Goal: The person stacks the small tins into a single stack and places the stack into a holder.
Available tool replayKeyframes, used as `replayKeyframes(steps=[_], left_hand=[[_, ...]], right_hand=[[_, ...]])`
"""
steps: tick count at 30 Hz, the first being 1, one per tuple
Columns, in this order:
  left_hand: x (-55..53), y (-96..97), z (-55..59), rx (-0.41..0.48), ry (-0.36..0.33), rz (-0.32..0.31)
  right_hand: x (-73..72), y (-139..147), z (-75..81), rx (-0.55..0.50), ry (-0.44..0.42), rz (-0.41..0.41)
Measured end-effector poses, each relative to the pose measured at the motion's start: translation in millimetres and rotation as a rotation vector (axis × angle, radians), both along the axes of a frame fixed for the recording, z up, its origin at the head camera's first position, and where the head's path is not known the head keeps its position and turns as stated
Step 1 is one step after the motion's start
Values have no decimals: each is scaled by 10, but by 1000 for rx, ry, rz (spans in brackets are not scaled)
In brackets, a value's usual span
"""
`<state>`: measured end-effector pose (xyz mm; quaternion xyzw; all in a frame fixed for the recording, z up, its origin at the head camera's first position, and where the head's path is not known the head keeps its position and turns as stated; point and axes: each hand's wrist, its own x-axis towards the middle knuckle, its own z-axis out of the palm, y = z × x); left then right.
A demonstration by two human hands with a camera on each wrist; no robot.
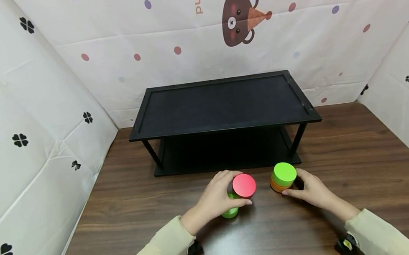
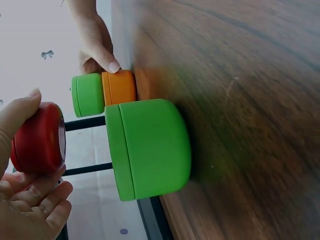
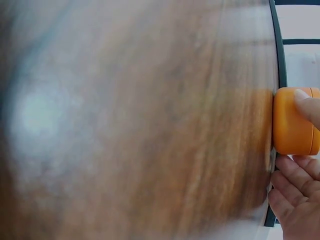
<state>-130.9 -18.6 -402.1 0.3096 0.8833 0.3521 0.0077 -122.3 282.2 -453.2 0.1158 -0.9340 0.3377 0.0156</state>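
Note:
My left hand grips a small red lidded round container by its sides, thumb on one side and fingers on the other. In the left wrist view, this red container hangs apart from and above a green lidded container on the table. From the head view, my hand partly hides that green container. At the right, my right hand holds an orange container, its thumb pressed on the side. On the orange one rests another green container.
A black two-tier rack stands behind the containers, its front edge close to them. The brown wooden table spreads around. White printed cloth walls the left, back and right sides.

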Motion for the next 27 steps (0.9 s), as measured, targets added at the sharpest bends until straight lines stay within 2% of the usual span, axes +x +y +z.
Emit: replayKeyframes(steps=[10,27], left_hand=[[-22,89,40,1,-20,18],[-18,188,40,31,-18,27]], right_hand=[[-3,-4,-2,0,13,-6],[15,-20,-1,6,18,-11]])
